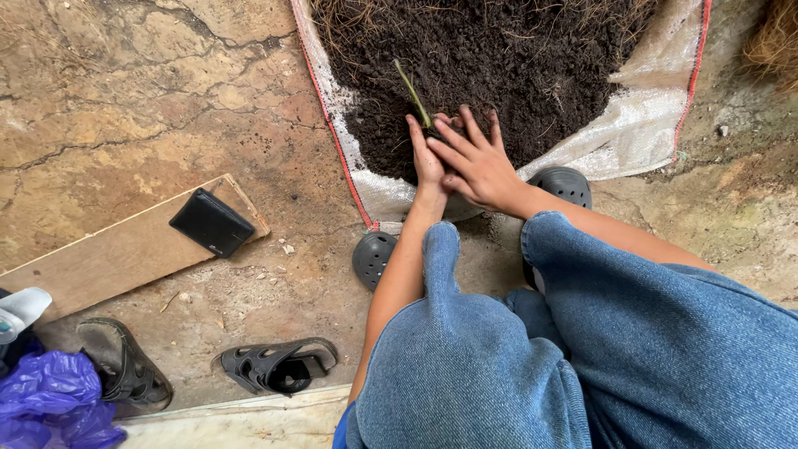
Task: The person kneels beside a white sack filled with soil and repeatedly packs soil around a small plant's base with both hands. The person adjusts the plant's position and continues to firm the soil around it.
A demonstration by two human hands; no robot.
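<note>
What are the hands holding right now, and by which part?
Both hands, left and right, cup the base of a thin green seedling stalk on the dark soil; the exact hold is hidden.

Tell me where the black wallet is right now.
In the head view, the black wallet lies left of the hands, on the wooden board's right end.
</note>
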